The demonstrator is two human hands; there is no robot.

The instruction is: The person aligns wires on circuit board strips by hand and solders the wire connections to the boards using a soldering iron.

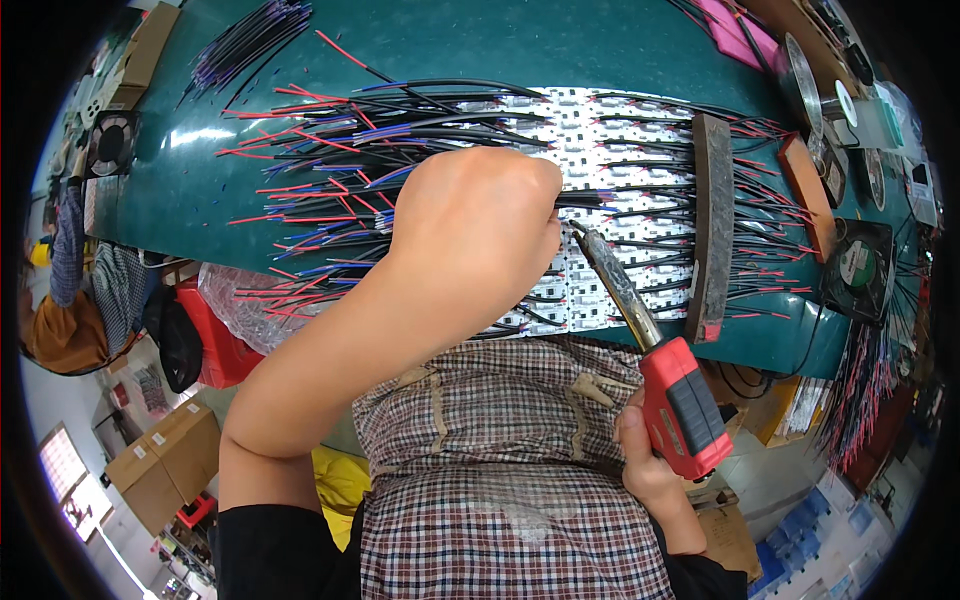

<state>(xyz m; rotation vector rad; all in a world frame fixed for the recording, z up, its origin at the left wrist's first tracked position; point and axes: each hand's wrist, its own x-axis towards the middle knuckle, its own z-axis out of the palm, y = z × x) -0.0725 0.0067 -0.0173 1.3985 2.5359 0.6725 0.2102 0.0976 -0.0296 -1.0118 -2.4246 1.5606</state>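
The left hand (478,205) is bent over the middle of a sheet of white circuit boards (574,285), back of the hand up. Its fingers are curled in, and most of them lie hidden under the hand, so I cannot tell whether they pinch a wire or how tightly they close. A few black wires (588,198) stick out just past the knuckles; where they start is covered.

The right hand (652,470) holds a red and black soldering iron (684,408). The thumb shows against the handle, while the other fingers are mostly hidden behind it. The metal barrel slants up and to the left over the boards, its dark tip ending just beside the left hand; whether it touches anything there is hard to make out.

The boards lie on a green desk (420,45), with red, blue and black wires (310,140) fanning out on the left side, some covered by the left hand and forearm. On the right side, a dark bar (712,230) lies across more wires, hiding part of their length. The lower edge of the boards is partly blocked by the forearm and the checked apron (500,420).
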